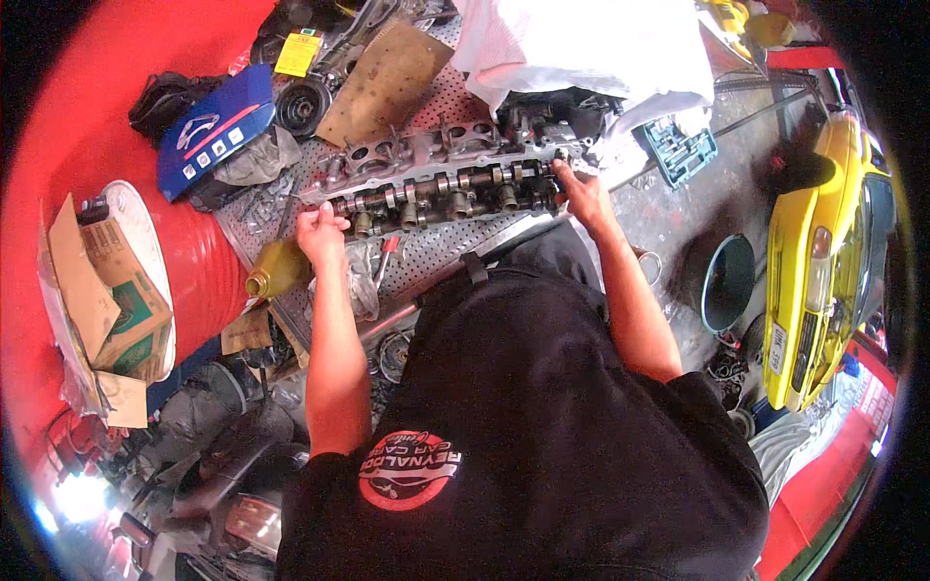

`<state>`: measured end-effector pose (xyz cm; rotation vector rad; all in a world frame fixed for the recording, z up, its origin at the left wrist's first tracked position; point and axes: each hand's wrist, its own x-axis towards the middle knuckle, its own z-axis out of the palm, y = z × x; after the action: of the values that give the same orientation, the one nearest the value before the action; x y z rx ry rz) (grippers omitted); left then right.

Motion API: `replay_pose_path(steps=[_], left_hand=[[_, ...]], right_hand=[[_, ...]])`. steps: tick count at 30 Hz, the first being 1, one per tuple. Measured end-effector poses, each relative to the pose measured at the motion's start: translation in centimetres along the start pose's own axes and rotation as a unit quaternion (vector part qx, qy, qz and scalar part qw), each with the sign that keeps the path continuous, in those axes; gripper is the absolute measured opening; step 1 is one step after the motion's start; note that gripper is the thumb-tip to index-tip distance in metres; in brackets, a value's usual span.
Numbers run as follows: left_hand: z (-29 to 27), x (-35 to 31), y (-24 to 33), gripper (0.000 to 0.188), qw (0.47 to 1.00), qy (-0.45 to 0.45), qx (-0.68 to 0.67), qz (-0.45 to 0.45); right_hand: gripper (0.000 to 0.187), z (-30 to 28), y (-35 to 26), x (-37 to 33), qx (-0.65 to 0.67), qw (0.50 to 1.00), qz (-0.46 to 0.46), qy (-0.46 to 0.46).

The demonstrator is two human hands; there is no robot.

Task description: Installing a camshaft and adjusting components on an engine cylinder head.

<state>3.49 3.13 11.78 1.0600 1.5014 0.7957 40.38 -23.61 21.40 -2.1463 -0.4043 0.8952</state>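
Observation:
A long metal cylinder head lies across the perforated metal bench in front of me, its camshaft with several lobes facing up. My left hand is closed at its left end, fingers curled against the edge. At the opposite end, my right hand grips the casting with the thumb on top; the other fingers are mostly hidden. A red-handled tool and a crumpled plastic bag sit just right of my left forearm. On its other side lies a yellowish plastic bottle.
Beyond the cylinder head are a stained cardboard sheet, a blue box, a black pulley and a white cloth. A teal socket set lies right. A black basin and yellow car stand farther right; an open carton left.

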Motion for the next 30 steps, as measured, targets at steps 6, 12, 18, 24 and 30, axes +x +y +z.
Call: replay_pose_path(steps=[6, 12, 18, 24, 30], left_hand=[[-0.7, 0.0, -1.1, 0.020, 0.999, -0.029, -0.035, 0.025], [-0.8, 0.0, -0.6, 0.018, 0.999, -0.036, -0.015, 0.018], [-0.4, -0.2, -0.3, 0.020, 0.999, -0.018, -0.037, 0.020], [-0.4, 0.2, -0.3, 0.019, 0.999, -0.021, -0.013, 0.022], [0.0, -0.1, 0.2, 0.018, 0.999, 0.010, -0.037, 0.004]], right_hand=[[0.065, 0.5, 2.1, 0.8, -0.118, 0.991, -0.047, 0.037], [0.064, 0.9, 3.2, 1.2, -0.119, 0.989, -0.079, 0.047], [0.063, 0.7, 3.0, 0.9, -0.071, 0.997, -0.016, 0.010], [0.067, 1.0, 4.6, -1.4, -0.037, 0.998, -0.008, 0.058], [0.080, 1.2, 8.6, -3.0, -0.028, 0.990, -0.033, 0.132]])
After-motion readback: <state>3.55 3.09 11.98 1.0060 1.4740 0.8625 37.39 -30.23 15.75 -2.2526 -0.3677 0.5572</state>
